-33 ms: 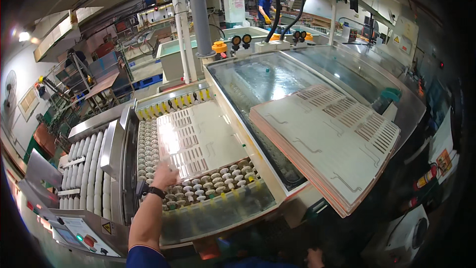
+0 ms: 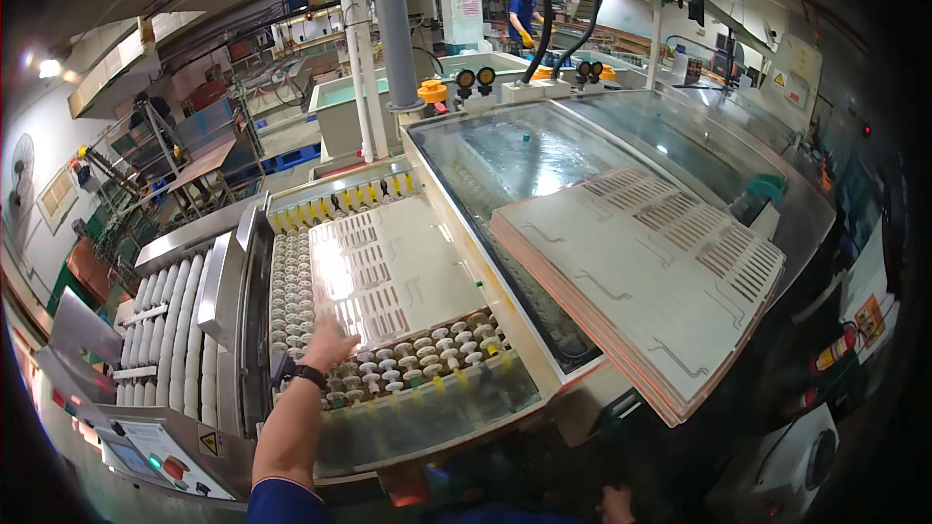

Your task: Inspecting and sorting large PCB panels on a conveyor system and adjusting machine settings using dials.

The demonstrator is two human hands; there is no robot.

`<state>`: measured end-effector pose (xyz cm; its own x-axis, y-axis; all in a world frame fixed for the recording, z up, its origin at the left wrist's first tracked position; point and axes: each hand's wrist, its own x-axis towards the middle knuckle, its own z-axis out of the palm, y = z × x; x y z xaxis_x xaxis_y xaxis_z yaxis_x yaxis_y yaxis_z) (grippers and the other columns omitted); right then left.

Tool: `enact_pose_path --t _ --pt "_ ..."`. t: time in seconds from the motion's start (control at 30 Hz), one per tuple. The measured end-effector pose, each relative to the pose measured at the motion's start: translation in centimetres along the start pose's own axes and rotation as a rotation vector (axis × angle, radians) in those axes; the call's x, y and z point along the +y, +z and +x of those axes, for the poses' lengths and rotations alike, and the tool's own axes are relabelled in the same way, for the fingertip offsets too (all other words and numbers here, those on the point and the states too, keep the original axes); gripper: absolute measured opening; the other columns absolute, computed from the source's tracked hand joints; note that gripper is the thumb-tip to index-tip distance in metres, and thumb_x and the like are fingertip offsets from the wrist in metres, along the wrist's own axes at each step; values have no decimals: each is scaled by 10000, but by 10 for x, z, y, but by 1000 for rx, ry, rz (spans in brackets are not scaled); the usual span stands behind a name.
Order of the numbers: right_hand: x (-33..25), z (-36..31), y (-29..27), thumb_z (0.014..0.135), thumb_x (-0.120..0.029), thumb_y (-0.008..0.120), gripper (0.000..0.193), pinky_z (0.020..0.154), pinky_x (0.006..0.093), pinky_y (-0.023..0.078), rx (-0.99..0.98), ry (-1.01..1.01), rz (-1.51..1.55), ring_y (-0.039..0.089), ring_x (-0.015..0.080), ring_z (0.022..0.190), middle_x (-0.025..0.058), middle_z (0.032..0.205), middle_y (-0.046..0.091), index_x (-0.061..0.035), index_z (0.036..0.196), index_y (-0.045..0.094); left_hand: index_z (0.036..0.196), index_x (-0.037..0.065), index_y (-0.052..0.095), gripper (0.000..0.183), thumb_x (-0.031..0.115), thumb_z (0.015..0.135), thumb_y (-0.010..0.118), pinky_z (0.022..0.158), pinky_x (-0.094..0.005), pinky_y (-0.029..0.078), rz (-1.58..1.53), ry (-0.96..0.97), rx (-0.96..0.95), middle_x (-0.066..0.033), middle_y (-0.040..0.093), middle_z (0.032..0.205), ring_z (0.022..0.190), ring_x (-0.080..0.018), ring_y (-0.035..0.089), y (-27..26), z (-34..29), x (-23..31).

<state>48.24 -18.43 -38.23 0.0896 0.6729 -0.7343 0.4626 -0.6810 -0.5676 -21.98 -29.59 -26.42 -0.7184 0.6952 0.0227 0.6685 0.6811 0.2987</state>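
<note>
My left hand [image 2: 330,343] reaches over the near left corner of a pale flat panel [image 2: 427,277], fingers spread and nothing held. Whether the fingertips touch the panel I cannot tell. The panel has rows of slots and thin curved cut lines, and it lies flat on a bed of small white roller wheels [image 2: 427,359]. Low at the picture's bottom edge, my right hand [image 2: 616,505] is dim and partly cut off, so its fingers are hard to read. To the right, a stack of similar panels [image 2: 621,272] with coppery edges rests on the machine's clear cover [image 2: 485,150].
A steel housing with long white rollers [image 2: 175,340] adjoins the wheel bed at left. Its control panel [image 2: 160,466] has a red knob. Pressure gauges [image 2: 476,78] and black hoses stand behind the cover. Far back, a person in blue [image 2: 522,15] wears yellow gloves.
The fingers of my left hand have spread apart and shifted slightly to the right near the panel's corner. The panels stay where they were.
</note>
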Motion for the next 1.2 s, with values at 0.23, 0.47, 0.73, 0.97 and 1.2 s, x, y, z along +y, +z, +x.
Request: enact_pose_path --t 0.23,0.47,0.73,0.97,1.2 --pt "-16 47 -53 907 -125 540 188 512 383 470 238 -87 401 573 226 580 77 699 572 -30 1053 609 1228 -87 556 742 460 767 753 1083 -465 390 -28 -66 -87 -351 424 1391 1306 -466 426 -15 -14 54" --pt "31 24 -185 877 -160 611 204 629 374 530 264 -624 3 674 218 714 156 783 677 -10 1009 652 1186 -77 602 442 260 905 652 786 -360 530 -675 169 -123 -187 687 922 842 -241 662 -77 -124 138" --pt "100 -45 -222 899 -251 600 278 755 400 534 -305 -291 -1040 681 256 852 164 932 694 -5 1008 671 1059 43 666 249 267 950 685 745 -313 502 -864 -116 -1093 -26 657 915 828 -144 597 -68 -360 156" --pt "97 -55 -244 899 -257 587 281 775 407 530 -191 -147 -959 678 282 874 159 952 696 -11 998 680 1073 34 646 249 258 965 643 691 -282 493 -1065 -895 -828 -13 633 862 753 -117 579 0 -530 98" --pt "96 -39 -269 900 -264 573 286 794 413 525 -209 -115 -1002 675 307 896 154 971 699 -17 988 688 1089 34 640 245 246 965 637 688 -282 496 -1073 -1055 -618 -13 634 862 747 -120 580 6 -539 130"
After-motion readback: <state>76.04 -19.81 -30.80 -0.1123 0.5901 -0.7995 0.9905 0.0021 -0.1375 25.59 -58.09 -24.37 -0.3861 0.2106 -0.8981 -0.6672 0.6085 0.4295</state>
